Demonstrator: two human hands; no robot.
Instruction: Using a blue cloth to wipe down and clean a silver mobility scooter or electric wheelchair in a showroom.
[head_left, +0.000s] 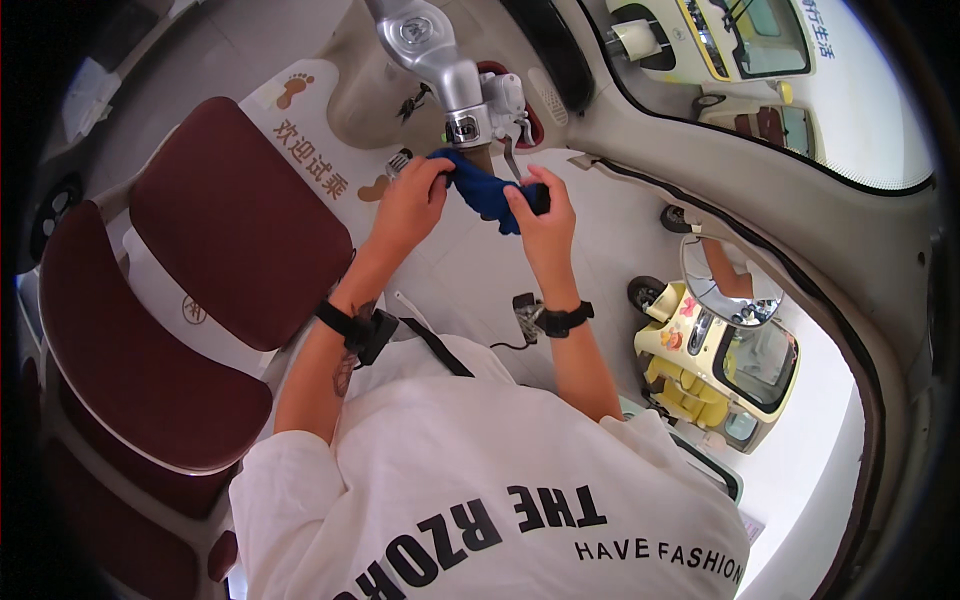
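Note:
A dark blue cloth (483,192) is stretched between my two hands, over the handlebar area below the silver handlebar column (455,80). My left hand (412,195) pinches the cloth's left end beside a handlebar grip (399,163). At the other end, my right hand (543,208) has its thumb and fingers closed on the cloth, around a black grip that shows between them. A silver brake lever (511,158) stands just above the cloth. The cloth hides the middle of the bar.
To the left is a dark red seat (240,220) with a matching backrest (150,350). The cab's door frame (800,250) curves along the right. Outside it are a round mirror (732,282) and a small yellow vehicle (715,365). The windshield (780,80) is at upper right.

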